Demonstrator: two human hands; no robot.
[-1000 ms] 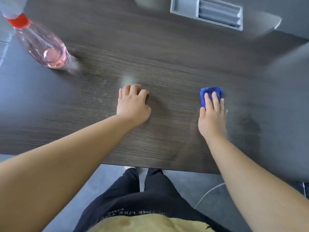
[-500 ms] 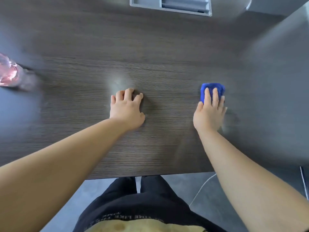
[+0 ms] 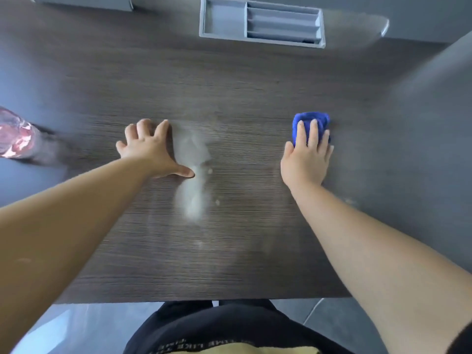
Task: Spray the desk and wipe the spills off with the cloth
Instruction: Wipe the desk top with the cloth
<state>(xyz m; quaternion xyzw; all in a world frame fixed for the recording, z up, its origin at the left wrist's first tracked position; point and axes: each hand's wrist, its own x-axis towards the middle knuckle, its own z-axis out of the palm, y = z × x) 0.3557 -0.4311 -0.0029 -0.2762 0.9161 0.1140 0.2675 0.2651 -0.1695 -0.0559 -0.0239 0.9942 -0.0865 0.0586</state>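
A dark wood-grain desk [image 3: 242, 93] fills the view. My right hand [image 3: 306, 159] presses flat on a bunched blue cloth [image 3: 310, 118] at the right of the desk, fingers over it. My left hand [image 3: 153, 149] rests on the desk with fingers spread and holds nothing. A pale smeared spill [image 3: 192, 175] runs just right of my left thumb, with small droplets beside it. The spray bottle [image 3: 14, 137] with pink liquid stands at the far left edge, blurred and partly cut off.
A grey compartment tray [image 3: 260, 21] is set into the desk at the back. A grey panel [image 3: 434, 80] borders the right side. The desk's front edge is close to my legs [image 3: 217, 325], with grey floor below.
The camera view shifted, so more of the desk's near part and the tray show. My left hand spread its fingers and sits left of the pale spill. The right hand stays on the cloth.
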